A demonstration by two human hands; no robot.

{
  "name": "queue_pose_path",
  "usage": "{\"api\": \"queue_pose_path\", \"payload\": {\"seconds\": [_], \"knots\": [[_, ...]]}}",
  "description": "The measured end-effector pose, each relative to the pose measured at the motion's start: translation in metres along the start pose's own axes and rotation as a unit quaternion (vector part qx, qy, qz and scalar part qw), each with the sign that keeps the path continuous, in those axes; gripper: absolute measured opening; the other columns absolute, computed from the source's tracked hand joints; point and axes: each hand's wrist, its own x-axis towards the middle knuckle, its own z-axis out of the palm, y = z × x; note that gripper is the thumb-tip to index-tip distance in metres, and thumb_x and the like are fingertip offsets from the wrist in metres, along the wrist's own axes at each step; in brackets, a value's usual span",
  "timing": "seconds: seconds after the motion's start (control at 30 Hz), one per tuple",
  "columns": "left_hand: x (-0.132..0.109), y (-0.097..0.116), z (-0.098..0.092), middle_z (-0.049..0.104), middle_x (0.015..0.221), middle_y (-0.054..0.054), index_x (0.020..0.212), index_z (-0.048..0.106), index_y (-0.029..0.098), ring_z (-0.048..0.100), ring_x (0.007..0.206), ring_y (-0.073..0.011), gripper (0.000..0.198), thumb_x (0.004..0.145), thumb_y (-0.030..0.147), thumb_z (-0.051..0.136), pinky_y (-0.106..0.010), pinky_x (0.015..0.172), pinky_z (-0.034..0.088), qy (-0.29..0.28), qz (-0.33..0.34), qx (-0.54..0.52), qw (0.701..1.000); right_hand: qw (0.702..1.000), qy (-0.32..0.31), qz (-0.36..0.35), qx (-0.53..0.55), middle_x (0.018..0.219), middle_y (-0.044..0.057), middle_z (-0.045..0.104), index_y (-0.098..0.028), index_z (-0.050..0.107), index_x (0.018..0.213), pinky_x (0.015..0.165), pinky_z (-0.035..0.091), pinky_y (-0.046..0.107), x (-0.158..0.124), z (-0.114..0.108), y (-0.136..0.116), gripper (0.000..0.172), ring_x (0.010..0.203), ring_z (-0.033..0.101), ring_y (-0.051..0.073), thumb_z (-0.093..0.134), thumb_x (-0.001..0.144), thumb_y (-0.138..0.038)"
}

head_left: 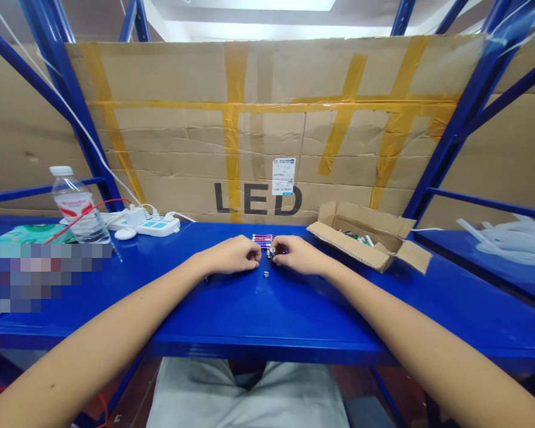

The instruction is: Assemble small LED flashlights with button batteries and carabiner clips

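Observation:
My right hand (pixel 296 254) is closed in a pinch on a small dark metallic tube (pixel 272 252) with a shiny round end. Close beside it, my left hand (pixel 236 254) has its fingers curled inward. Anything in that grip is hidden. Just behind both hands, several shiny red, purple and blue metallic tubes (pixel 263 238) lie side by side, partly covered by the fingers. On the blue table (pixel 267 315), slightly nearer to me, sits a tiny silvery metal piece (pixel 266 274). A small dark item (pixel 207 278) shows under my left wrist.
An open cardboard box (pixel 356 246) with several small battery-like cylinders stands at right. To the left are a water bottle (pixel 78 208), a white power strip (pixel 154 224) and a green packet (pixel 35 234). Clear tubing (pixel 512 241) lies far right; a large cardboard panel (pixel 182 148) rises behind.

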Motion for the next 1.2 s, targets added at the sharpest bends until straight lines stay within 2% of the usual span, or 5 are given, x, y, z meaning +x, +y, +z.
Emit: {"api": "queue_pose_path", "payload": {"seconds": [0.17,0.3,0.8,1.0,1.2], "knots": [[0.004,0.005,0.002,0.068,0.082,-0.003,0.087,0.066,0.017,0.060,0.074,-0.0146,0.012,0.085,0.020,0.055,-0.026,0.070,0.042,0.162,0.069,0.035,0.984,1.000,0.006,-0.015,0.000,0.078,0.001,0.064,-0.018,0.058,0.081,0.069,0.042,0.029,0.000,0.001,0.001,0.008,0.074,0.057,0.016,0.059,0.076,-0.012],[0.005,0.010,0.008,0.066,0.080,-0.003,0.086,0.063,0.016,0.059,0.071,-0.0139,0.009,0.086,0.021,0.056,-0.025,0.068,0.043,0.196,0.088,0.031,0.976,1.000,0.003,-0.028,0.002,0.081,0.002,0.065,-0.017,0.059,0.082,0.070,0.043,0.030,0.000,0.003,0.001,0.007,0.075,0.057,0.017,0.057,0.077,-0.012],[0.002,0.011,0.005,0.069,0.088,-0.005,0.090,0.066,0.017,0.062,0.080,-0.0168,0.013,0.088,0.020,0.053,-0.029,0.076,0.044,0.180,0.112,0.065,0.975,1.000,0.019,-0.017,0.008,0.079,0.002,0.064,-0.017,0.060,0.082,0.069,0.043,0.030,0.002,0.002,0.002,0.005,0.074,0.056,0.016,0.059,0.077,-0.016],[-0.005,0.017,-0.001,0.069,0.079,-0.002,0.090,0.069,0.019,0.061,0.070,-0.0149,0.014,0.083,0.026,0.060,-0.026,0.067,0.042,0.026,0.093,0.027,0.995,0.998,0.054,-0.008,-0.017,0.077,0.001,0.064,-0.017,0.060,0.079,0.070,0.044,0.030,0.000,-0.001,-0.002,0.010,0.073,0.056,0.015,0.057,0.074,-0.010],[-0.003,0.020,0.008,0.069,0.079,-0.002,0.085,0.069,0.019,0.060,0.071,-0.0154,0.012,0.081,0.018,0.057,-0.027,0.066,0.040,-0.011,0.092,0.016,0.996,0.970,0.029,0.040,0.240,0.075,0.000,0.063,-0.017,0.057,0.082,0.071,0.053,0.032,0.003,-0.001,-0.004,0.011,0.071,0.061,0.015,0.065,0.075,-0.018]]}}
